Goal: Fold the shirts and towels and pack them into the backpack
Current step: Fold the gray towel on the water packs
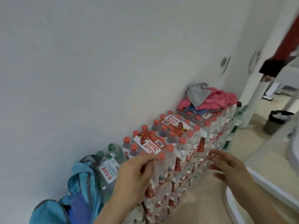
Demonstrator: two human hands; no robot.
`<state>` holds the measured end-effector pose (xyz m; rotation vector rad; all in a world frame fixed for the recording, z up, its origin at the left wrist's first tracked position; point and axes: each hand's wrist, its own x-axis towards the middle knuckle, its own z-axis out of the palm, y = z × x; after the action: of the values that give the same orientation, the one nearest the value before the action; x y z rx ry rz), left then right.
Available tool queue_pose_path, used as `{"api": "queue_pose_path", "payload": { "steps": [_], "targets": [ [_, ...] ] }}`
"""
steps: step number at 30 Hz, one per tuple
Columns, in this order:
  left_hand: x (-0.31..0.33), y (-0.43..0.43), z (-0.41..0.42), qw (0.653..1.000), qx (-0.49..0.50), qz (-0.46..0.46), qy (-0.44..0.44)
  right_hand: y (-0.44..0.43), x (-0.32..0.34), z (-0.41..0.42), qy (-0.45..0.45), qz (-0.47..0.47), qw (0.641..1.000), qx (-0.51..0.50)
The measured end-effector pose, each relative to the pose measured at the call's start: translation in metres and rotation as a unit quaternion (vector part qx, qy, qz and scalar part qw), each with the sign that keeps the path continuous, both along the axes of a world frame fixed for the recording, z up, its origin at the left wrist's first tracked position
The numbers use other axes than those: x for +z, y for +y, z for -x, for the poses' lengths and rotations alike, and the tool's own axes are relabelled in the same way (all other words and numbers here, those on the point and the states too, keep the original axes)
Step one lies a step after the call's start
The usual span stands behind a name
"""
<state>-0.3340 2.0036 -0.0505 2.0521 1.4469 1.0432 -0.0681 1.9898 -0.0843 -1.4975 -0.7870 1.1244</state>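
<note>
The left hand [134, 175] is nearest, reaching in from the bottom edge. Its fingers are bent against the top corner of the closest pack in a stack of shrink-wrapped water bottles [186, 151]. The picture is blurred there, so I cannot tell whether its grip has closed on the wrap or only rests on it. The right hand [231, 167] is beside the stack's front face, its grip wide, fingers spread and loose, holding nothing.

Left of the left hand, the blue backpack [80, 191] slumps on the floor [210, 199] against the white wall [80, 62]. Its top gapes open and something darker blue shows inside. Just behind it stand larger green-capped bottles [110, 160], touching the near end of the stack. At the right edge a white ledge [267, 183] cuts across the view.

The red-capped stack runs away along the wall. On its far end sits an unfolded heap of clothes: a grey piece [197, 94] on top, pink fabric [218, 97] under and beside it, and a bit of blue cloth [194, 109] at the bottom. This heap is well apart from the backpack. Further right, on the floor, stands a dark bin [276, 123] with a liner.
</note>
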Motion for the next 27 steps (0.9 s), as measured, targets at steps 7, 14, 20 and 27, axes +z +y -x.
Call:
{"api": "queue_pose_path", "payload": {
  "steps": [7, 14, 20, 27],
  "targets": [
    [0.011, 0.065, -0.116, 0.993, -0.073, -0.031, 0.091, 0.03, 0.01, -0.109, 0.087, -0.014, 0.995, -0.038],
    [-0.015, 0.146, -0.238, 0.98, -0.109, -0.018, 0.168, 0.094, 0.006, -0.207, 0.023, -0.027, 0.999, 0.007],
    [-0.023, 0.232, -0.299, 0.982, -0.075, -0.007, 0.173, 0.172, 0.006, -0.242, -0.07, -0.031, 0.996, 0.053],
    [-0.042, 0.366, -0.339, 0.972, -0.05, -0.061, 0.221, 0.286, -0.015, -0.253, -0.286, -0.085, 0.951, 0.08]
  ]
}}
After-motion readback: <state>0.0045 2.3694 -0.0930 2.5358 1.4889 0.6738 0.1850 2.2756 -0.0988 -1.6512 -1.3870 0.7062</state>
